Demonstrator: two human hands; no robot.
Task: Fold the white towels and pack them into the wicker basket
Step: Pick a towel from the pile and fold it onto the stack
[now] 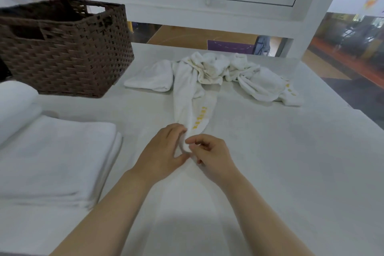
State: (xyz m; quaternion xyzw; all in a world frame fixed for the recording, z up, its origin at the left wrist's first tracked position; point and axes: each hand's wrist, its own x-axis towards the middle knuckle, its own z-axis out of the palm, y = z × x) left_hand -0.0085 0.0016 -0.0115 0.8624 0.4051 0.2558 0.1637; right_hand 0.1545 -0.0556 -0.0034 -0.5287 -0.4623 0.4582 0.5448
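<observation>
Both hands, left hand and right hand, pinch one towel (bunched lengthwise), stretching away toward the pile.

both bare forearms reach forward and converge at centre. left hand — fingers curled, thumb extended toward the right, gripping white cloth. right hand — fingers bent, fingertips pinching the same cloth. hands touching.

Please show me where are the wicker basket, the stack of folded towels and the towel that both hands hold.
wicker basket (pixel 68 62), head view, on its woven front wall.
stack of folded towels (pixel 56 158), head view, on the top towel.
held towel (pixel 188 97), head view, on its stretched middle part.
</observation>
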